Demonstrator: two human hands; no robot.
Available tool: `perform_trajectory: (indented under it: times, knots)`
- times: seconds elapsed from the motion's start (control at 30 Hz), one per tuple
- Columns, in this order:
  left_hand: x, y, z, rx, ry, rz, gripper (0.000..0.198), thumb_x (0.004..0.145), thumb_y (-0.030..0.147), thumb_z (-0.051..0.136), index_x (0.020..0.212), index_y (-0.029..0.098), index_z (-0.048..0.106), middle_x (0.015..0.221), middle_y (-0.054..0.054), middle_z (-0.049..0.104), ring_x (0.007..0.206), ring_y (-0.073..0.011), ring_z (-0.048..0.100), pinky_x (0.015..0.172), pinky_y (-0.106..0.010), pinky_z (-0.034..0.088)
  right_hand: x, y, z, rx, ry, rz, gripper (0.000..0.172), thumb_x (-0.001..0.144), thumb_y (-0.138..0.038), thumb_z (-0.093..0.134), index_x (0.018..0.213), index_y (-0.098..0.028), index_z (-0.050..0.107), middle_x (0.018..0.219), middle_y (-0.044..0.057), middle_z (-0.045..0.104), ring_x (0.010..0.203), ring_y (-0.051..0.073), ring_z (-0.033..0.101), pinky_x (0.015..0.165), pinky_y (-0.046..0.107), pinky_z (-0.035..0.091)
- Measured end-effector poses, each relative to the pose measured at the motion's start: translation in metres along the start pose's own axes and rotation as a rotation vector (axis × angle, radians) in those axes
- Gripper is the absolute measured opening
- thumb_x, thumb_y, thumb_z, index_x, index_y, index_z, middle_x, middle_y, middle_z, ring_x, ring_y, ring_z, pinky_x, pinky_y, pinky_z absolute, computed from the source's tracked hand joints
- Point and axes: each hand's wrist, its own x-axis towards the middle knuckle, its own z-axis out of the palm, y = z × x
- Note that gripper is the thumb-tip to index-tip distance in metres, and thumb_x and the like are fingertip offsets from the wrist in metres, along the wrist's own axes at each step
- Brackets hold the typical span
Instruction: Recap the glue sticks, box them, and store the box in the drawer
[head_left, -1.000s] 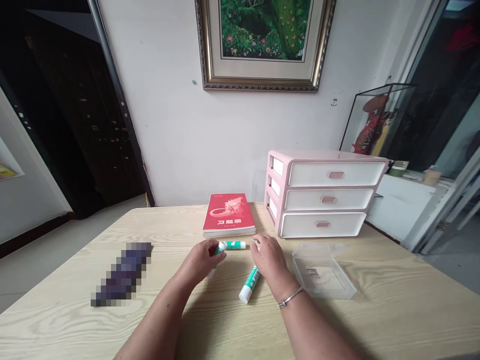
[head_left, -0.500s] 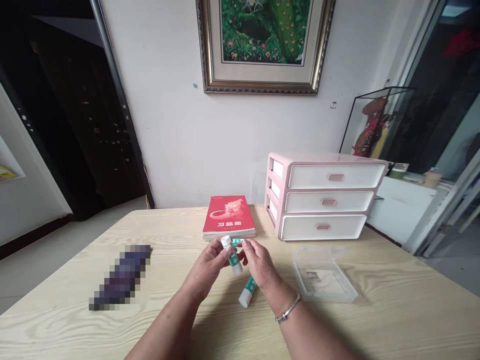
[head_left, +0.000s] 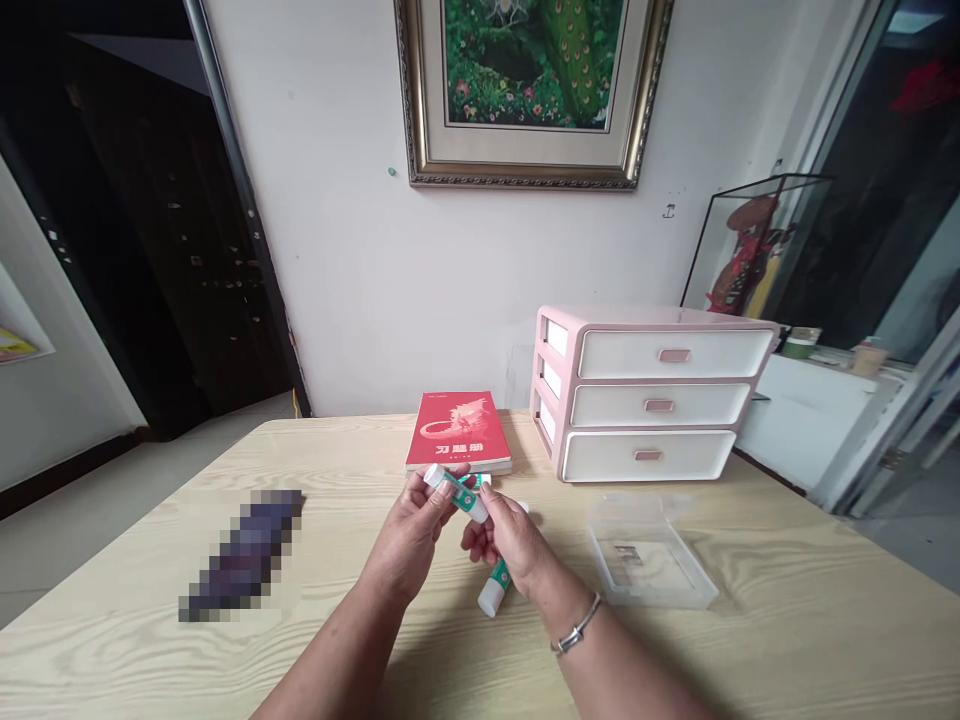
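Head view, the only one: both hands meet above the middle of the pale wood-grain table (head_left: pixel 150 640), sharing one white-and-green glue stick (head_left: pixel 457 492). The left hand (head_left: pixel 409 545) pinches the stick near its white cap end between thumb and fingertips, and the right hand (head_left: pixel 510 545) closes its fingers on the other end, so the stick lies tilted in the air between them, cap end up and to the left. Whether the cap is on tight or loosened cannot be told at this size.

A second white-and-green glue stick (head_left: pixel 491 592) lies flat on the table just under the right hand, untouched. A bit of green and white also shows behind the held stick, just in front of the red paperback book (head_left: pixel 459 432) (it may be a third stick, but it is mostly hidden).

To the right, a clear shallow plastic tray (head_left: pixel 651 560) sits on the table with nothing in it but a label, in front of the pink three-drawer desktop organiser (head_left: pixel 645 395), whose drawers are all shut.

As a judgement, the work is at an early stage: one stick is picked up and in both hands, another is not yet handled, and nothing has been put into the tray or the drawers.
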Motion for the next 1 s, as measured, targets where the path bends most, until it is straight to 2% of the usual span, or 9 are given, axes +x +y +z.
perform_trajectory:
  times: [0.1,0.2,0.3,0.37,0.47,0.53,0.67,0.87,1.0]
  knots:
    - [-0.001,0.0,0.002,0.104,-0.048,0.003,0.032,0.084,0.036,0.071,0.108,0.019,0.06,0.113,-0.008,0.068,0.109,-0.0228,0.063,0.099,-0.037,0.046,0.0,-0.002,0.0,0.05,0.092,0.004,0.052,0.082,-0.071,0.048,0.082,-0.019,0.053,0.052,-0.004,0.052,0.038,0.008,0.039,0.037,0.019,0.02]
    - [0.0,-0.002,-0.004,0.267,-0.061,-0.043,0.03,0.083,0.038,0.071,0.102,0.021,0.056,0.098,-0.004,0.069,0.099,-0.0211,0.065,0.088,-0.035,0.051,0.004,-0.003,-0.008,-0.005,0.212,-0.079,0.045,0.084,-0.065,0.047,0.077,-0.021,0.051,0.051,-0.007,0.044,0.04,0.009,0.033,0.039,0.021,0.022]
    - [0.0,-0.005,-0.008,0.603,-0.116,-0.098,0.03,0.083,0.042,0.068,0.1,0.02,0.056,0.088,-0.003,0.067,0.084,-0.0209,0.065,0.07,-0.03,0.051,0.005,-0.006,-0.015,-0.279,0.347,-0.266,0.041,0.089,-0.058,0.044,0.073,-0.021,0.052,0.058,-0.002,0.051,0.052,0.014,0.046,0.049,0.024,0.034]
    - [-0.003,-0.006,-0.006,0.904,-0.183,-0.04,0.026,0.086,0.042,0.062,0.1,0.021,0.058,0.087,-0.004,0.068,0.079,-0.0205,0.064,0.068,-0.029,0.047,0.003,-0.009,-0.017,-0.481,0.38,-0.361,0.038,0.092,-0.052,0.042,0.073,-0.021,0.054,0.065,0.0,0.057,0.063,0.017,0.053,0.059,0.026,0.039]
    - [-0.009,-0.008,0.001,1.229,-0.268,0.033,0.024,0.093,0.044,0.05,0.099,0.023,0.059,0.091,-0.006,0.069,0.08,-0.0221,0.064,0.068,-0.028,0.042,-0.001,-0.009,-0.017,-0.638,0.346,-0.383,0.03,0.094,-0.044,0.041,0.081,-0.022,0.058,0.07,0.001,0.062,0.068,0.018,0.057,0.062,0.025,0.04]
    - [-0.012,-0.008,0.006,1.313,-0.303,0.017,0.027,0.095,0.046,0.044,0.096,0.023,0.056,0.088,-0.007,0.068,0.078,-0.0233,0.064,0.065,-0.028,0.039,-0.002,-0.008,-0.016,-0.653,0.318,-0.364,0.025,0.092,-0.04,0.043,0.085,-0.022,0.059,0.068,0.0,0.062,0.066,0.017,0.058,0.058,0.024,0.04]
    - [-0.014,-0.003,0.01,1.191,-0.36,-0.033,0.038,0.095,0.054,0.039,0.081,0.021,0.051,0.072,-0.002,0.059,0.063,-0.0175,0.056,0.058,-0.027,0.036,0.001,-0.006,-0.017,-0.509,0.271,-0.312,0.015,0.084,-0.028,0.046,0.084,-0.022,0.06,0.053,-0.005,0.051,0.049,0.014,0.049,0.049,0.022,0.035]
    - [-0.012,0.0,0.008,0.559,-0.414,-0.495,0.047,0.088,0.067,0.046,0.09,0.021,0.054,0.055,0.01,0.035,0.039,-0.0065,0.028,0.034,-0.018,0.033,-0.002,-0.013,-0.013,-0.284,0.173,-0.297,0.02,0.076,-0.024,0.042,0.084,-0.021,0.059,0.043,-0.009,0.041,0.037,0.014,0.047,0.037,0.021,0.033]
    - [-0.011,-0.001,0.004,0.347,-0.461,-0.57,0.043,0.086,0.063,0.054,0.089,0.02,0.054,0.053,0.011,0.031,0.039,-0.0049,0.019,0.029,-0.017,0.036,-0.006,-0.015,-0.011,-0.305,0.153,-0.374,0.019,0.075,-0.022,0.042,0.081,-0.02,0.06,0.042,-0.01,0.037,0.035,0.011,0.04,0.035,0.02,0.031]
